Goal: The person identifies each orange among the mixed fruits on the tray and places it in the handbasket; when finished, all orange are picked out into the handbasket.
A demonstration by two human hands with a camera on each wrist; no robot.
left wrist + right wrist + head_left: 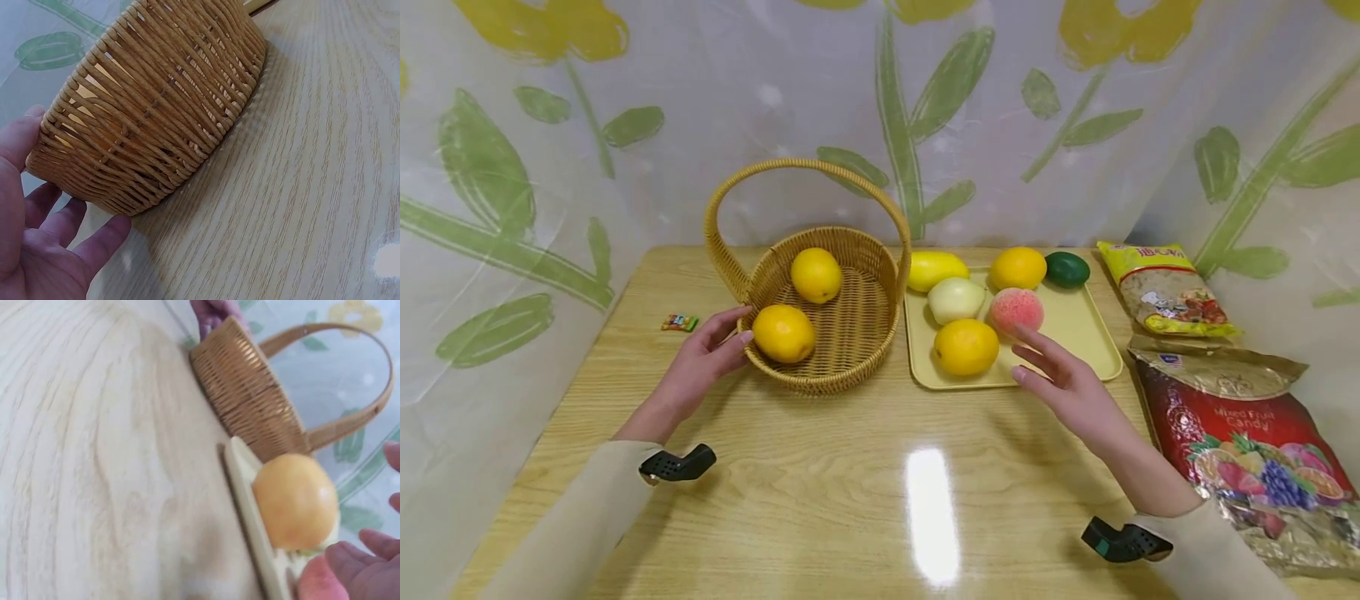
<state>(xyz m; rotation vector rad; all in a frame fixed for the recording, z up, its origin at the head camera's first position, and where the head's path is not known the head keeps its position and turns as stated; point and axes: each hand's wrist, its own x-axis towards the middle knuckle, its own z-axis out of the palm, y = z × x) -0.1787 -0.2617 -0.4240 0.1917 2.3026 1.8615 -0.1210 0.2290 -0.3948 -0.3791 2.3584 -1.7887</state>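
My left hand (703, 358) holds the left rim of a round wicker basket (850, 354) with a tall arched handle; in the left wrist view, the thumb meets the rim and the other fingers (106, 240) lie against the outer wall. Two orange-yellow fruits, one near the rim (784, 333) and one farther back (816, 275), lie inside. Over the front right of a pale yellow tray (1086, 342), my right hand (1078, 396) is spread, nearest a pink peach (1017, 311). Whether a fingertip touches the peach is unclear. Nothing is in its grasp.
Also on the tray are a front orange-yellow fruit (966, 347), another behind (1018, 267), a pale pear-like fruit (956, 301), a long yellow fruit (937, 272) and a dark green fruit (1067, 270). A small candy (680, 322) lies left; a yellow packet (1168, 287) and red candy bag (1240, 442) right.
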